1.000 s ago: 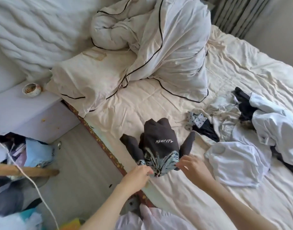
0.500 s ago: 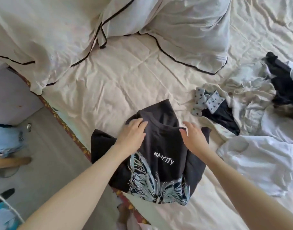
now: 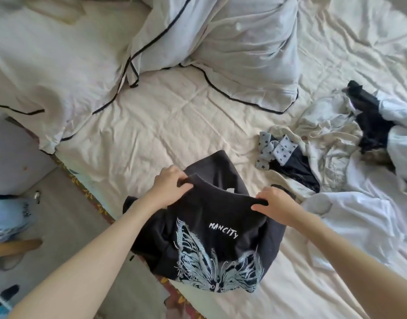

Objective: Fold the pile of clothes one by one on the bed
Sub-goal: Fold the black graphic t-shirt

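Note:
A black T-shirt (image 3: 211, 240) with white "MANCITY" lettering and a pale blue butterfly print lies near the bed's left edge, its lower part hanging over the side. My left hand (image 3: 170, 187) pinches the shirt's upper left edge near the collar. My right hand (image 3: 276, 206) grips the upper right edge at the shoulder. The fabric between them is raised into a fold. To the right lies the pile of clothes (image 3: 350, 153): a star-patterned grey piece (image 3: 276, 149), cream, black and white garments.
A cream sheet covers the bed (image 3: 170, 125). A crumpled white duvet with black piping (image 3: 239, 49) and a pillow (image 3: 45, 72) lie at the head. Left of the bed are the floor (image 3: 66, 217), a pale bedside unit (image 3: 11, 162) and blue clothing (image 3: 6, 217).
The view tilted down and closer to the bed. My hands moved from the shirt's bottom hem up to its collar and shoulders, first resting flat, now pinching the top edge.

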